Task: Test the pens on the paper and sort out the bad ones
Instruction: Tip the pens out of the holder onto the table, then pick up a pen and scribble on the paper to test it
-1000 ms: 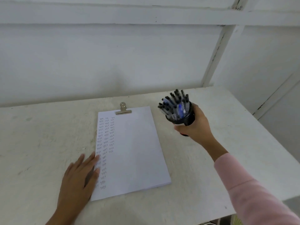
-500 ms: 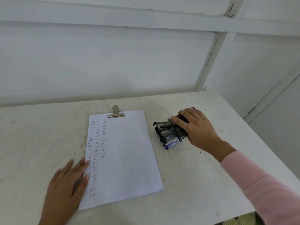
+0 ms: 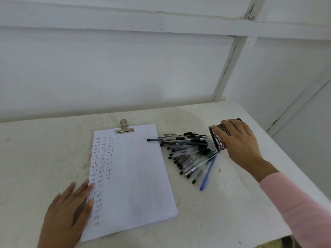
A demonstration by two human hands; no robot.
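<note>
Item: pens [image 3: 188,151], a loose heap of many, mostly clear barrels with dark caps and grips, plus one blue pen [image 3: 207,173] at the near edge of the fan. Location: flat on the white worktop [image 3: 223,217], just right of the paper [image 3: 136,176], fanning out from the mouth of a black mesh cup [image 3: 219,139] that lies tipped on its side. One dark pen [image 3: 155,139] reaches over the paper's right edge. The sheet is held at the top by a metal clip [image 3: 124,128] and carries columns of small test marks down its left part. Hands: the right hand [image 3: 240,142] has its fingers curled over the mesh cup and grasps it. The left hand [image 3: 69,212] lies flat with straight fingers on the paper's left margin, holding nothing and pinning the sheet. Handling, by judgement: each pen is light, stiff and smooth, and its round barrel is likely to roll. Crossed pens in the heap will shift when one is drawn out. Best taken singly by a pinch at mid-barrel or at the dark grip section, starting with an outlying pen such as the blue one. The caps may need pulling off first. The paper is thin and apt to slide under a nib, so the flat hand on it serves well. Bad pens want a place well apart from the heap.
</note>
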